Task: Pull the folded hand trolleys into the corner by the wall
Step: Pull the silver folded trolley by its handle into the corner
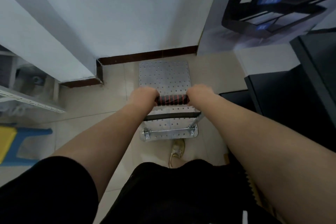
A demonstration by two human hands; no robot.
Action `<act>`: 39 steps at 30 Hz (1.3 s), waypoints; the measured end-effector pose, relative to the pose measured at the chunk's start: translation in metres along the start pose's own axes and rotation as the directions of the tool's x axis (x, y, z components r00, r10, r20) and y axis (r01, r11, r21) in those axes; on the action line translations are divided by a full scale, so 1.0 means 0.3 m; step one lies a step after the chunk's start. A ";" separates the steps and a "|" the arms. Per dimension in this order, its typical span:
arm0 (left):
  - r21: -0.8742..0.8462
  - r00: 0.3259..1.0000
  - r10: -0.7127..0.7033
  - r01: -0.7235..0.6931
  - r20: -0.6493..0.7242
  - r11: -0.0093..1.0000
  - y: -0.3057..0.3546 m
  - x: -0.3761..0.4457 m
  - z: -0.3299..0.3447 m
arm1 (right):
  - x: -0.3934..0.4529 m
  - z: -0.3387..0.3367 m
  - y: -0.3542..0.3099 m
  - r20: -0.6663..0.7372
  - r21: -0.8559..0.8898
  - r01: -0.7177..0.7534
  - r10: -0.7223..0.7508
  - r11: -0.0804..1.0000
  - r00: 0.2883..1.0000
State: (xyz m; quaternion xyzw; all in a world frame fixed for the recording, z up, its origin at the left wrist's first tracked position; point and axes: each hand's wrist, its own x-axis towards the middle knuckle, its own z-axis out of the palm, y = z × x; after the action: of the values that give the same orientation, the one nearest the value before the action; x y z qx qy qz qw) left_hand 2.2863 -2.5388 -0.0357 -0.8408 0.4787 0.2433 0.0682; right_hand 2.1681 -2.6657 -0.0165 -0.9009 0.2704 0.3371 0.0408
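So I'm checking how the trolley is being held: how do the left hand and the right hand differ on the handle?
The left hand closes on the handle's left end, over bare floor tiles; the right hand closes on its right end, nearer the black cabinet. The left grip hides its end of the black-and-red handle; below the right hand, the metal upright shows. Both are shut knuckles-up above the perforated platform.

The trolley's deck (164, 74) is silver metal dotted with rows of small holes; its handle grip (172, 100) is black ringed with red stripes. Skirting (147, 57) dark brown (against a white wall (118, 11)), floor tiles (116, 114) beige, stool (21, 143) blue and yellow.
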 end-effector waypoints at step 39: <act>-0.574 0.939 -0.341 0.306 0.049 0.760 0.009 0.188 -0.185 | 0.279 -0.220 0.171 0.133 0.309 -0.026 -0.016 0.951 0.991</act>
State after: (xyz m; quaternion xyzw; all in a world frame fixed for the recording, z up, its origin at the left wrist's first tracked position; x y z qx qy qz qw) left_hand 2.3268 -2.6030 -0.0137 -0.8986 0.2327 0.3355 -0.1608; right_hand 2.2326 -2.7646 -0.0127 -0.8580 0.3187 0.3503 0.1988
